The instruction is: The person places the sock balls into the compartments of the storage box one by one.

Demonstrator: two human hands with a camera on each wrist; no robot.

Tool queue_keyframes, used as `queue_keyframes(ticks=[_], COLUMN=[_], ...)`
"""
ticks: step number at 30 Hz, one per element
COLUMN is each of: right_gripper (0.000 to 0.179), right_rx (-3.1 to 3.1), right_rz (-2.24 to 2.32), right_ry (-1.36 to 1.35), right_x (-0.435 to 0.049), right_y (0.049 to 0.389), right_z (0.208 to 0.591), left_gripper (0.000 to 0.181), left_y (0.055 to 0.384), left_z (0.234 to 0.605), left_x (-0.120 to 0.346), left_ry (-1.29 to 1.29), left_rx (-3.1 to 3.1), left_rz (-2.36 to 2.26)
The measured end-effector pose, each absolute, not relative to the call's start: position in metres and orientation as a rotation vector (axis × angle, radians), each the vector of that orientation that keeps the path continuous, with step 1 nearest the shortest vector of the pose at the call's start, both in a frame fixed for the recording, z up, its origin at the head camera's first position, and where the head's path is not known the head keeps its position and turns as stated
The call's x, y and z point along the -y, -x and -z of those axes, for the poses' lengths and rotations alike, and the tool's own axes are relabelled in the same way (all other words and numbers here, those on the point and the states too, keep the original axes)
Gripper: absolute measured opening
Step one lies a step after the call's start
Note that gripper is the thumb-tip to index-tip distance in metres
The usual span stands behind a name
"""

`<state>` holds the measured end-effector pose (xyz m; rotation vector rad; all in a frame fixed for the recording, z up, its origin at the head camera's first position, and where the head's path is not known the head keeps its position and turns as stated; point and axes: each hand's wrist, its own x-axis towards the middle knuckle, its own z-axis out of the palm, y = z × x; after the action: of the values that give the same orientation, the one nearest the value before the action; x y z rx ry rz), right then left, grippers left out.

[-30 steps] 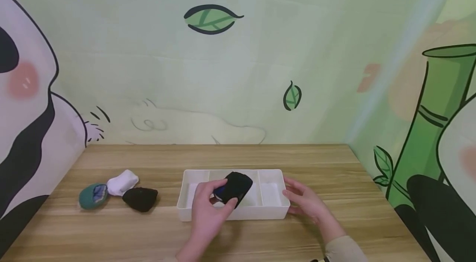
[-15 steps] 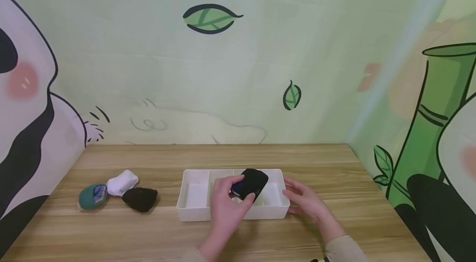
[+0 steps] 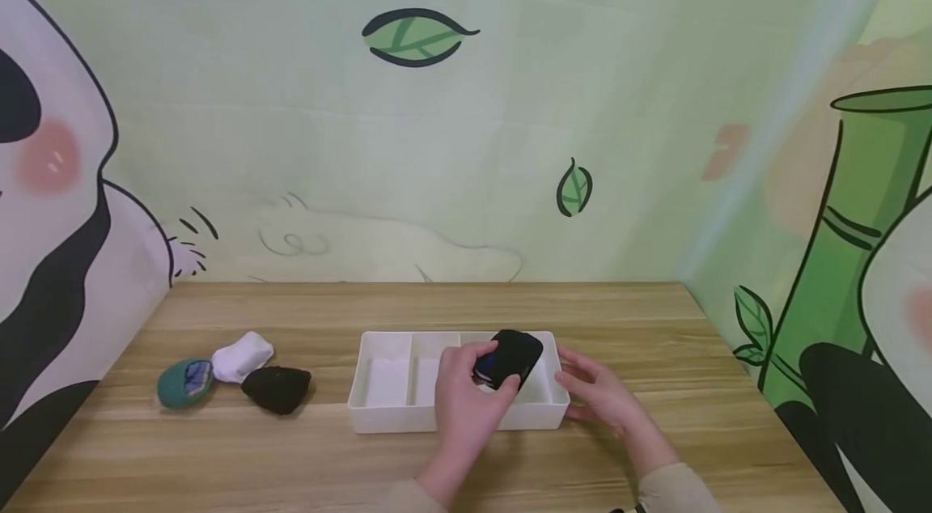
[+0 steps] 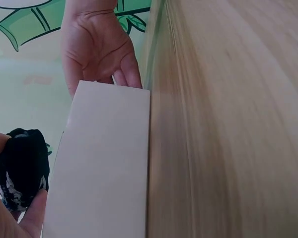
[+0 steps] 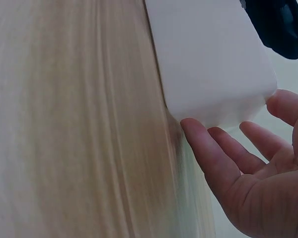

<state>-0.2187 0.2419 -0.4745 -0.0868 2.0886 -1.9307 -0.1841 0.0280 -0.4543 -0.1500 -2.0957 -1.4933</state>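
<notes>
I have the black bundle point(image 3: 521, 353) in the left hand point(image 3: 466, 396), pinched between the thumb on its near side and the fingers on its upper left edge. Most of it sticks out to the right, past the fingertips. A patch of blue shows on the side facing the palm, and from the left wrist I see pale patterning on the part closest to the hand.

Directly beneath those fingers stands the white divided tray point(image 3: 396, 419); they hold the bundle above its rim, over the right-hand part. Two open compartments show left of the fingers.

On my other side, the right hand point(image 3: 603, 393) has its fingers spread, tips touching the right end of the tray, just beside the bundle.

Well apart, left of the pinching fingers, three more bundles lie close together on the desk point(image 3: 218, 456): a green bundle point(image 3: 173, 385) farthest out, a white bundle point(image 3: 240, 358) next, and a second black bundle point(image 3: 278, 389) nearest the fingers.
</notes>
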Motion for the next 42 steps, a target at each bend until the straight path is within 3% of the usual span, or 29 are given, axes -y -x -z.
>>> queue_keyframes(ticks=[42], right_gripper=[0.067], right_rx=[-2.092], right_rz=[1.926], right_ry=[0.162], right_x=[-0.247], right_y=[0.219], right_z=[0.477], left_gripper=[0.042], left_y=[0.201], left_z=[0.448], left_x=[-0.065], left_ry=[-0.016], left_rx=[2.335], left_rz=[1.304])
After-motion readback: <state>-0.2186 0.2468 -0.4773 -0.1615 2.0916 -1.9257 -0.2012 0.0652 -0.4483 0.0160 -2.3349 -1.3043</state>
